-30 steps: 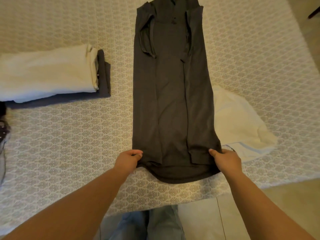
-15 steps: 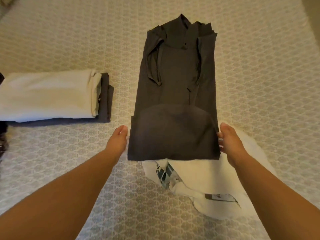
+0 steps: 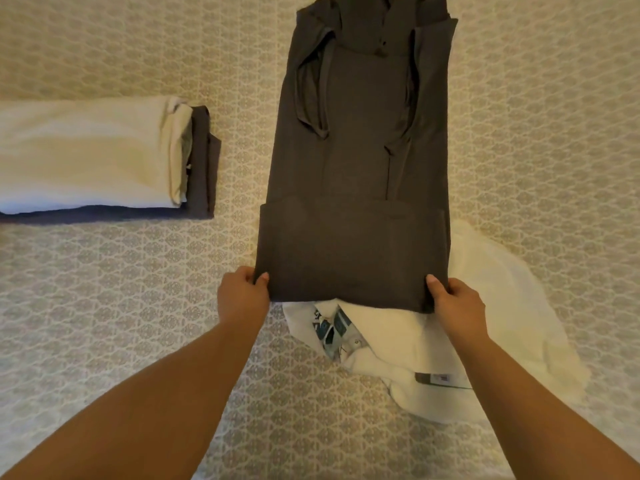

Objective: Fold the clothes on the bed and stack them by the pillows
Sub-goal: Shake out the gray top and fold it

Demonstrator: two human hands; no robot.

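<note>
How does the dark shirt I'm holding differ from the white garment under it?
The dark shirt lies flat, sides folded in, bottom doubled up; the white garment is crumpled and unfolded. Left hand and right hand grip the dark shirt; neither holds the white garment. The dark shirt partly covers the white garment. Both lie on the bed.

A long shirt [image 3: 360, 161] is lying down the middle of the bed [image 3: 104, 306], its near end overlapping a crumpled garment [image 3: 491, 306] toward the right. A folded stack [image 3: 97, 157] is sitting well apart on the left.
</note>
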